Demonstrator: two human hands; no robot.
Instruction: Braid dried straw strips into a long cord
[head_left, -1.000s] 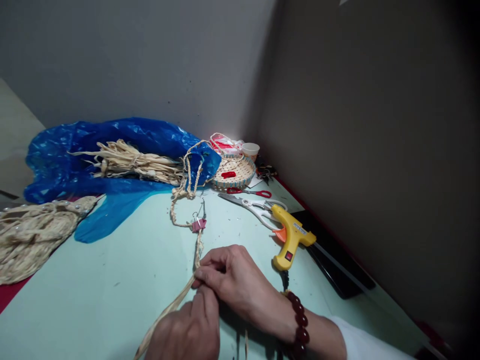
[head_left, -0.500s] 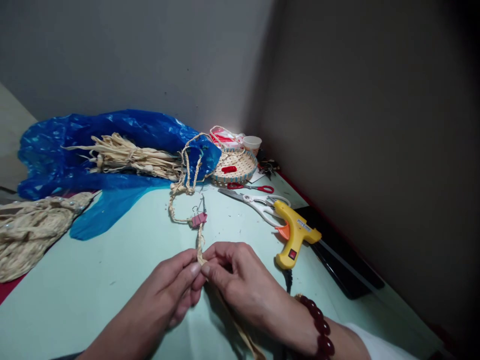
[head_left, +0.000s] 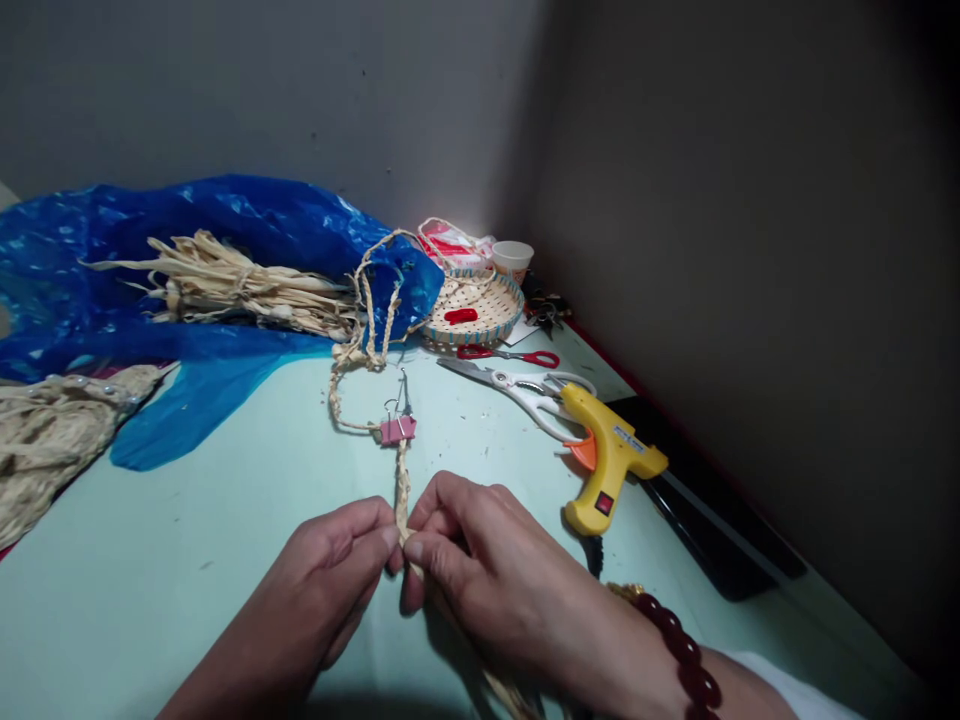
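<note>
A thin braid of pale dried fibre [head_left: 403, 480] runs down from a pink binder clip [head_left: 397, 430] on the table. My left hand [head_left: 334, 570] pinches its lower end from the left, thumb against forefinger. From the other side my right hand [head_left: 480, 560] pinches the same spot, its fingers curled. Loose strands [head_left: 510, 692] trail beneath the right hand toward the near edge. Beyond the clip, the finished braid [head_left: 335, 400] loops back to a tangled pile. My right wrist wears a dark red bead bracelet [head_left: 679, 640].
A blue plastic bag [head_left: 67, 240] holds a bundle of dried fibre [head_left: 247, 285]. A woven basket [head_left: 487, 318], white scissors [head_left: 517, 385], red-handled scissors [head_left: 540, 358] and a yellow glue gun [head_left: 607, 460] lie to the right. A woven piece [head_left: 60, 430] lies left.
The view has shifted slightly, so the bag sits higher and the glue gun farther right. Both hands still pinch the braid; the fingers have adjusted a little.
</note>
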